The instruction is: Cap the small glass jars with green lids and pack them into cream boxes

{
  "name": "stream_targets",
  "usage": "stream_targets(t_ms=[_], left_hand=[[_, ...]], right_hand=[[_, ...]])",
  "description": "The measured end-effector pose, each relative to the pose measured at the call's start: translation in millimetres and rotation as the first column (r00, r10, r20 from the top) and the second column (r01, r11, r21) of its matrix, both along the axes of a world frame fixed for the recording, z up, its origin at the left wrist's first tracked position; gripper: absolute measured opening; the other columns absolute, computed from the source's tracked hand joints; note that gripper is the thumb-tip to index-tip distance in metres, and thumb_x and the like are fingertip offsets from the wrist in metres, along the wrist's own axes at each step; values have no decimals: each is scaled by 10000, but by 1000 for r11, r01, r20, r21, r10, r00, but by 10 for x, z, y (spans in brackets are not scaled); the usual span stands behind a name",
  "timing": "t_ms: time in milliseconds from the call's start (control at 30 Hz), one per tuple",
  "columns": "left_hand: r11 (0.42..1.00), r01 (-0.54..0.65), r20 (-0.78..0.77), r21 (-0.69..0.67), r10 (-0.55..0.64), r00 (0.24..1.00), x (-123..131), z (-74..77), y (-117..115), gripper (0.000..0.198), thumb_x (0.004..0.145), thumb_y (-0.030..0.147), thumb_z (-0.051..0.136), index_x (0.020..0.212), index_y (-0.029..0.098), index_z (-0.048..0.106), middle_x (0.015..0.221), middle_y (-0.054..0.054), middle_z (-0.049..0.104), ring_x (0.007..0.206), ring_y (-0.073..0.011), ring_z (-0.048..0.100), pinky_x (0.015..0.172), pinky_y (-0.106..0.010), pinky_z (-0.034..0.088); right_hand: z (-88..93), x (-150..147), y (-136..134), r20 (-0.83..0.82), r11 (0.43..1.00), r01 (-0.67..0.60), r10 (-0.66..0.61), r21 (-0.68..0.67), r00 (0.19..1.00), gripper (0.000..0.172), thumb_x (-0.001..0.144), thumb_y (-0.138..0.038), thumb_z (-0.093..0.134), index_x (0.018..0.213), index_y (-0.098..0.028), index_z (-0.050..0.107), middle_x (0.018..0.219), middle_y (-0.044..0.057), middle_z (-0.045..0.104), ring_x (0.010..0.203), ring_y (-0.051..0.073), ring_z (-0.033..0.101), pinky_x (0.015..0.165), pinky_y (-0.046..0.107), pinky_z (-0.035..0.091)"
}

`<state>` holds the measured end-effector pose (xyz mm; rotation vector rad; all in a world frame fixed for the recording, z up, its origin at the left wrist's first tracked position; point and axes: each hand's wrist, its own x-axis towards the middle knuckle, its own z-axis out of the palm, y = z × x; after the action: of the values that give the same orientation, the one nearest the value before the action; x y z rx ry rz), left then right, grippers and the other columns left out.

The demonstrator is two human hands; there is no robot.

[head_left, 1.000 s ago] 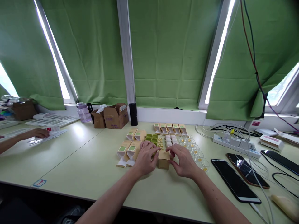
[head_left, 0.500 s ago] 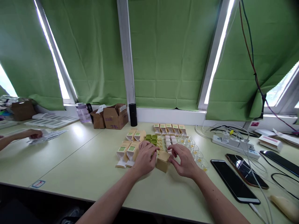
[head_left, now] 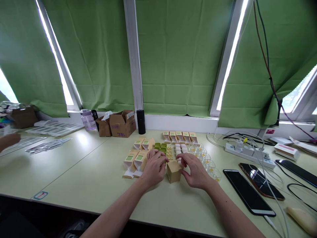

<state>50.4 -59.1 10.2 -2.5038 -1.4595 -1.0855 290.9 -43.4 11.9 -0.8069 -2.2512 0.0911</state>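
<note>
A small tan cardboard box [head_left: 173,172] stands on the table in front of me, its top closed. My left hand [head_left: 155,167] is at its upper left edge, fingers bent against it. From the other side, my right hand [head_left: 193,168] grips its right edge between thumb and forefinger. Just left of my left hand are several open tan boxes [head_left: 128,160] with green labels. Behind the hands sit green cups [head_left: 160,146], small yellowish pieces [head_left: 169,150] and pale pink-white pieces [head_left: 180,148]. Clear cups [head_left: 207,162] with yellow centres line up on the right.
More open boxes [head_left: 179,137] stand at the back. Two phones [head_left: 249,191] and a power strip [head_left: 250,154] with tangled cables lie right. Brown cartons [head_left: 122,124] and a black cylinder [head_left: 141,121] stand near the wall. A co-worker's hand [head_left: 11,140] is far left, near flat packets [head_left: 48,145].
The small box has turned slightly and now stands upright, more square to me. My hands have barely moved. The co-worker's hand has drawn left, away from the packets.
</note>
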Motion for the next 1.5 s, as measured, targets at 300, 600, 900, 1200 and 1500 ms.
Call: stream_targets(t_ms=[300,600,900,1200,1500], left_hand=[[997,58,28,56,-59,998,-6,25,-31,186,839,64,554,830,217,659,993,-57,690,1072,-284,513,972,-475,399],[990,82,49,115,-88,995,-12,13,-26,198,773,24,543,777,214,598,902,-41,679,1021,-275,514,951,-468,395],[996,89,22,29,-89,996,39,82,-91,259,855,132,559,1096,227,567,1098,-79,677,1148,-329,496,993,-488,403],[971,193,-161,-143,-215,963,163,371,-177,586,837,288,732,1362,270,472,1338,-111,609,1261,-356,491,1103,-525,380],[946,249,-460,-209,-319,828,341,594,7,431,761,166,725,1169,206,593,1069,-110,674,1042,-335,584,930,-451,450]], right_hand=[[-32,16,59,20,996,70,-71,49,997,413,805,-87,564,1196,-222,550,833,10,600,787,217,563,736,332,417],[-107,-2,137,-7,966,221,-222,134,975,325,854,-106,531,1158,-212,578,815,21,637,767,216,584,705,316,412],[-142,1,181,-147,900,423,-406,110,902,264,896,-149,509,1135,-212,602,805,21,663,770,216,610,677,305,414],[-125,-22,157,-249,883,440,-395,162,884,263,917,-145,490,1146,-209,601,848,36,677,793,227,632,698,325,455],[-98,-41,126,-284,882,439,-382,173,880,270,925,-156,492,1167,-203,604,861,42,676,794,229,630,706,332,467]])
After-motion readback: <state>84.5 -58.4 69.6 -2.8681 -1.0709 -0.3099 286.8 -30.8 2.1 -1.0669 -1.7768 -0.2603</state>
